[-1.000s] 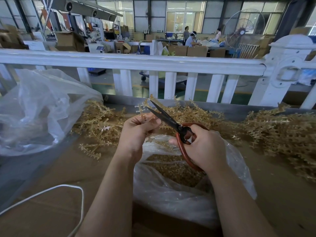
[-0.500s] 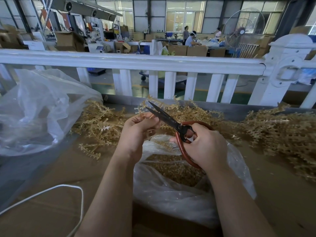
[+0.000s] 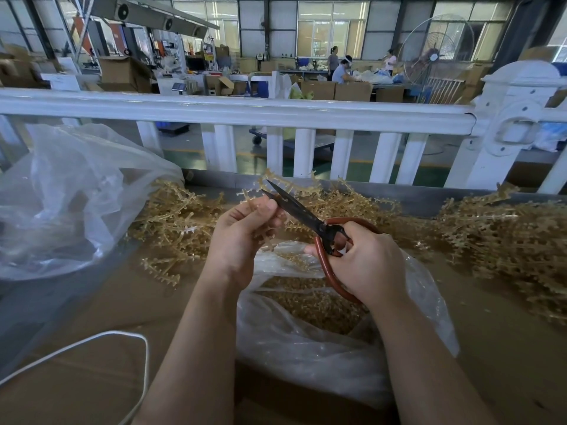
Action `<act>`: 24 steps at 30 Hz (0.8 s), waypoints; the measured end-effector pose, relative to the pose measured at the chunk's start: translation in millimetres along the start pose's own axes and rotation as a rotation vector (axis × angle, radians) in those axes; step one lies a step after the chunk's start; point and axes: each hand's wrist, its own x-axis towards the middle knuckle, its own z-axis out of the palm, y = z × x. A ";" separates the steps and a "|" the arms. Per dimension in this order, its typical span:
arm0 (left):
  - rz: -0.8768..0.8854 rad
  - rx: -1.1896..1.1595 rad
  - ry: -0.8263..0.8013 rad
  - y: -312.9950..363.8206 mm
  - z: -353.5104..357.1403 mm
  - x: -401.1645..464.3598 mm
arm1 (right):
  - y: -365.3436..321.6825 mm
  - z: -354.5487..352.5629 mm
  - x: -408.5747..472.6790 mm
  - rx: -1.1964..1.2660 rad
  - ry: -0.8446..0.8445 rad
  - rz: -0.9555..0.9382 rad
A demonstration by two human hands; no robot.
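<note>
Head view. Pinches a tan plastic sprig point(image 3: 266, 244) in the left hand point(image 3: 242, 240), thumb and curled fingers clamped on it, one stub poking out above the fingertips, another below the knuckles. Grips the scissors point(image 3: 302, 213) in the right hand point(image 3: 366, 265), fingers wrapped through and round the red handle loops. Points the dark blades up and left, tips a little apart, just above the left thumb; hard to tell whether touching the sprig there.

Against a second ago: left thumb lifted slightly toward the blade tips, right hand and scissors hardly shifted, blades no wider.

Directly under both sets of fingers, an open clear bag point(image 3: 306, 357) part-filled with small tan bits, unchanged. Beyond the fingertips, a heap of sprigs point(image 3: 178, 219) on the table point(image 3: 92, 378), more heaped to the right of the right knuckles. Left of the left hand, well apart, a big crumpled bag point(image 3: 61, 194) and a white cord point(image 3: 135, 335). Behind all that, a white railing point(image 3: 245, 110).
</note>
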 end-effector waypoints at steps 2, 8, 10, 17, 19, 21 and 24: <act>-0.012 -0.020 0.000 -1.0 -1.5 0.2 | 0.0 0.3 -0.7 -0.005 -0.004 0.003; -0.082 -0.112 -0.042 -2.9 -1.4 1.7 | 0.4 0.2 -1.9 0.028 0.009 0.014; -0.067 -0.138 -0.023 -4.2 0.1 2.8 | 0.0 -0.2 -1.9 0.035 0.006 0.002; 0.097 -0.051 0.023 -4.9 1.3 4.1 | -0.7 -1.3 -0.4 0.029 -0.027 -0.007; 0.128 -0.046 0.027 -5.0 1.5 4.5 | -0.5 -1.4 0.0 0.041 -0.033 -0.012; 0.132 -0.047 0.046 -4.6 2.3 4.8 | -0.7 -1.6 0.9 0.044 -0.034 -0.006; 0.136 -0.034 0.079 -3.5 3.5 5.0 | -1.4 -1.0 1.4 0.037 -0.022 0.007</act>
